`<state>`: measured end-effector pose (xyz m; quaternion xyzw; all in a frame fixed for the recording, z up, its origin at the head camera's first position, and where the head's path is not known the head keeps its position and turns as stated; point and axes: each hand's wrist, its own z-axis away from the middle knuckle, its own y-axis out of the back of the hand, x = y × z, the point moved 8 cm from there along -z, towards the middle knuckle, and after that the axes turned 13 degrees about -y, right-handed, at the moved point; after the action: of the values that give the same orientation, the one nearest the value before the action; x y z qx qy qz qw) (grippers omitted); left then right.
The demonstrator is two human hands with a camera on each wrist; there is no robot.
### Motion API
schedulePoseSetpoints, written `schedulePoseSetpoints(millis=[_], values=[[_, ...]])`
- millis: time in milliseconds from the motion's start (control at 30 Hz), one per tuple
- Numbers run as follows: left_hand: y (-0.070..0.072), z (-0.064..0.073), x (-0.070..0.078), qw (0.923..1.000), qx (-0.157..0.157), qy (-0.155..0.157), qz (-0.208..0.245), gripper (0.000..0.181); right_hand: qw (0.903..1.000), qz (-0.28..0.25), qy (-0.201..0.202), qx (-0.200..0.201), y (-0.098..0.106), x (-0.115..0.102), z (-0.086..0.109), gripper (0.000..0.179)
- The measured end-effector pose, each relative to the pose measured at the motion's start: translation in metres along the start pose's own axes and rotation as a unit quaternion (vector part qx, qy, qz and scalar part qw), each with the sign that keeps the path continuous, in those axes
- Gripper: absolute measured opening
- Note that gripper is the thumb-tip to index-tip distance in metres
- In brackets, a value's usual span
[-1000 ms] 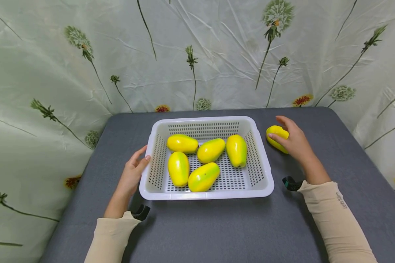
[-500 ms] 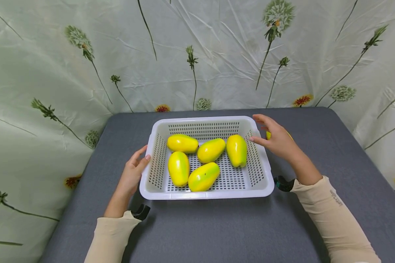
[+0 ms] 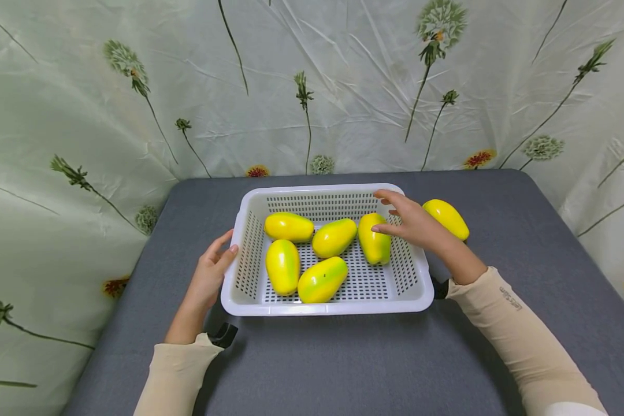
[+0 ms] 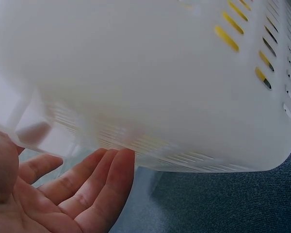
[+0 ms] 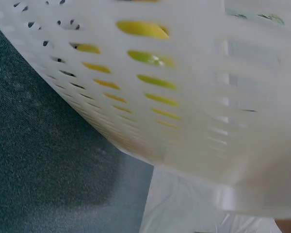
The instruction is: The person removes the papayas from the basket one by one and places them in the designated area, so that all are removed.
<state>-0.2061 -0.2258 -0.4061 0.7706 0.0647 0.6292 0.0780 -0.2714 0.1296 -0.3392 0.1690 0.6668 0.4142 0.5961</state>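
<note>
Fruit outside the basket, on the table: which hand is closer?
Right. The right hand reaches over the basket's right wall, just left of the loose yellow fruit. The left hand rests at the basket's left wall, the whole basket away.

Bright, even, diffuse light; soft shadow under basket (image 3: pixel 326 307) front rim and sleeves. Head view sharp, slight wide-angle bending at edges. Both wrist views blurred, basket wall too close, washed-out white.

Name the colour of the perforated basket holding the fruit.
White basket; clearest in the head view.
</note>
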Motion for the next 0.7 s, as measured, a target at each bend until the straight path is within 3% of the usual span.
schedulePoseSetpoints(millis=[333,567,700], values=[[-0.007,0.004,0.024,1.0,-0.003,0.004,-0.004,0.048,0.9986,0.039,-0.009,-0.035,-0.016,-0.001,-0.008,0.076],[-0.001,0.001,0.001,1.0,0.006,0.003,-0.003,0.049,0.9974,0.035,-0.022,-0.059,-0.028,-0.001,-0.008,0.075],[0.001,0.001,-0.004,0.9999,0.01,0.002,-0.014,0.05,0.9974,0.035,-0.016,-0.061,-0.032,-0.004,-0.005,0.075]])
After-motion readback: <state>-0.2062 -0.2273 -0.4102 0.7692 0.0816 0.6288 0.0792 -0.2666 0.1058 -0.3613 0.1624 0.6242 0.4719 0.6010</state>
